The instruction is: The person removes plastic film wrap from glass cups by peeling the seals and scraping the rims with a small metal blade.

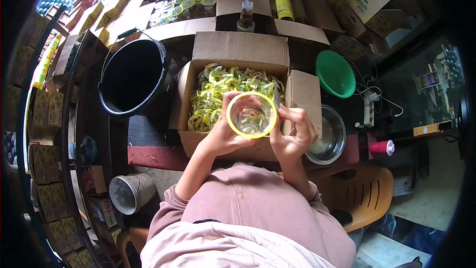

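Observation:
My left hand [224,131] is wrapped round a clear plastic cup [251,115] with a yellow rim. The cup's mouth is tilted up towards me. My right hand [293,131] is closed at the cup's right side, pinching a thin, grey, blade-like piece [276,95] that points up along the rim; its lower end is hidden by the fingers. Beneath and beyond both hands stands an open cardboard box [240,49], filled with yellow-and-clear plastic scraps [233,79], several of them ring-shaped.
A black bucket [161,64] stands left of the box. To the right are a green basin [335,74], a metal bowl [339,131] and a power strip [369,109]. Behind, boxes hold yellow-lidded cups [188,4] and a yellow stack [284,8]. A grey bucket [131,193] sits lower left.

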The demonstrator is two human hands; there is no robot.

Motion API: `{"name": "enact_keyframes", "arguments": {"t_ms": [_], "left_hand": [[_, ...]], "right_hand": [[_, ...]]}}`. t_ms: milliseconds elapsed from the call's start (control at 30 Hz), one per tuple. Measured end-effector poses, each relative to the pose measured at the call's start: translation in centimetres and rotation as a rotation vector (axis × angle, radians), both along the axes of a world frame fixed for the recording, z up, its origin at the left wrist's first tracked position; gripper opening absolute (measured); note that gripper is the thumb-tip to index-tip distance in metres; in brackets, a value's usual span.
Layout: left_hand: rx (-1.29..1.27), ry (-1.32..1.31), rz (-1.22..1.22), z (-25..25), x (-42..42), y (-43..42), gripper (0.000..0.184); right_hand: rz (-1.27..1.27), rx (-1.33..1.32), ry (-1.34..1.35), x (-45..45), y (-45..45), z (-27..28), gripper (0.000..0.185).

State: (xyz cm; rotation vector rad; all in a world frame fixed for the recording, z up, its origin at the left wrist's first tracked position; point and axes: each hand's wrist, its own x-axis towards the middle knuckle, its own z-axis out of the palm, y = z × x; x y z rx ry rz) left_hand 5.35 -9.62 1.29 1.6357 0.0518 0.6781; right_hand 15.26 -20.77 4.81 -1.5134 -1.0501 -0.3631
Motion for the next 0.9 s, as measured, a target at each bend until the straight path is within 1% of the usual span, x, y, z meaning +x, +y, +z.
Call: {"name": "enact_keyframes", "arguments": {"t_ms": [67, 167, 367, 467, 667, 767, 800, 900], "left_hand": [[0.082, 0.016, -0.005, 0.0, -0.1, 0.1, 0.078], [-0.133, -0.029, -0.044, 0.0, 0.4, -0.3, 0.078], [-0.168, -0.069, -0.071, 0.3, 0.5, 0.1, 0.077], [-0.154, -0.066, -0.058, 0.2, 0.4, 0.1, 0.077], [-0.169, -0.048, -0.081, 0.2, 0.2, 0.1, 0.079], [-0.043, 0.008, -0.084, 1.2, -0.2, -0.1, 0.08], [-0.084, 0.035, -0.079, 1.2, -0.3, -0.2, 0.081], [-0.008, -0.008, -0.097, 1.4, -0.3, 0.3, 0.079]], "right_hand": [[0.047, 0.011, -0.004, 0.4, 0.0, -0.2, 0.016], [0.051, 0.045, 0.034, 0.8, -0.1, -0.7, 0.017], [0.072, 0.035, 0.086, 0.1, -0.8, -0.6, 0.02], [0.049, 0.041, 0.101, -0.2, -0.6, -0.3, 0.016], [0.032, 0.061, 0.049, 0.1, -0.2, -0.3, 0.017], [0.029, 0.039, 0.02, 0.5, -0.2, -0.2, 0.017], [0.043, 0.04, 0.037, 0.5, -0.2, -0.2, 0.017], [0.045, 0.045, 0.074, 0.7, -0.3, -0.4, 0.017]]}}
